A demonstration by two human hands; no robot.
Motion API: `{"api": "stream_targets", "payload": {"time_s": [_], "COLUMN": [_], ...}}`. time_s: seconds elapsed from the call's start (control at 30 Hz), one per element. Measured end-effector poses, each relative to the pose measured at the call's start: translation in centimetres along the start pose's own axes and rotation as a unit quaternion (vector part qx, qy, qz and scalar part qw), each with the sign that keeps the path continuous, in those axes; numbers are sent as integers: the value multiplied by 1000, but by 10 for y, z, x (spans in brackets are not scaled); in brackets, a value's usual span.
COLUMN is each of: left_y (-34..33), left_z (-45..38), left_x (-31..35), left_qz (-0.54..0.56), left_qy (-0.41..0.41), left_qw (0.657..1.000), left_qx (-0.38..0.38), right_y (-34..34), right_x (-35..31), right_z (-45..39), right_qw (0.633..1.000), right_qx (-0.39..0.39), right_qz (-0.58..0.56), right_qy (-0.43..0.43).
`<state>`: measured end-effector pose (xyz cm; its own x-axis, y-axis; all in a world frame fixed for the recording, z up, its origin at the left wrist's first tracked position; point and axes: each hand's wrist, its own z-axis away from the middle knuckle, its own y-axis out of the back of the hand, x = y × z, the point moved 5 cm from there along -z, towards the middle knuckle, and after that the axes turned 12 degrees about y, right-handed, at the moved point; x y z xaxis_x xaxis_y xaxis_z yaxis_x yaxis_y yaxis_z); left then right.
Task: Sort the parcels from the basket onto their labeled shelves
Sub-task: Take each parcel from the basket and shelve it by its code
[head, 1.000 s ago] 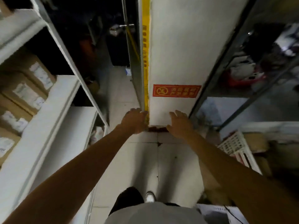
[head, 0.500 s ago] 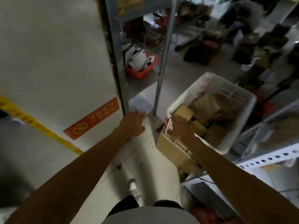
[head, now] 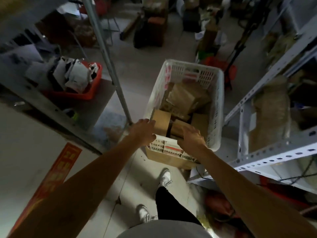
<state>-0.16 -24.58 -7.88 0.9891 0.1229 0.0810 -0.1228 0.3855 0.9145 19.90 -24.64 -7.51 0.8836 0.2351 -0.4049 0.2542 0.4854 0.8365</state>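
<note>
At the far left, a grey metal shelf carries a red tray filled with white and dark items. Below it, on the pale wall at near left, a red sign strip runs diagonally. A grey upright post of the same rack stands between the tray and the basket.

The left hand is at the near-left corner of the white plastic basket. Its fingers are loosely spread and extended; the fingertips reach the edge of an upright cardboard parcel that stands at the near-left end of the basket. Whether the fingers actually touch the parcel cannot be told.

The basket sits in the centre of the scene on top of a brown carton. It holds several brown parcels, piled unevenly from the near end to the far end.

The right hand is over the near rim of the basket, palm down, fingers relaxed and slightly curved above a second parcel. It holds nothing that can be seen.

At the right, a white perforated steel rack holds a tall, pale brown bundle. The person's white shoes stand on the pale floor near the carton.
</note>
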Motion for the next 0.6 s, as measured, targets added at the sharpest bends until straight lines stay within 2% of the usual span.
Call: {"api": "stream_targets", "payload": {"time_s": [0.17, 0.3, 0.6], "left_y": [-20, -42, -92], "left_z": [-56, -93, -174], "left_x": [14, 14, 8], "left_qz": [-5, 12, 97], "left_qy": [6, -10, 72], "left_qw": [999, 996, 974], "left_qx": [-52, -89, -192], "right_y": [-8, -23, -75], "right_x": [25, 35, 56], "right_z": [-50, -87, -172], "right_qw": [998, 994, 971], "right_qx": [-16, -69, -111], "right_qz": [-51, -83, -189], "right_qy": [-26, -34, -93]}}
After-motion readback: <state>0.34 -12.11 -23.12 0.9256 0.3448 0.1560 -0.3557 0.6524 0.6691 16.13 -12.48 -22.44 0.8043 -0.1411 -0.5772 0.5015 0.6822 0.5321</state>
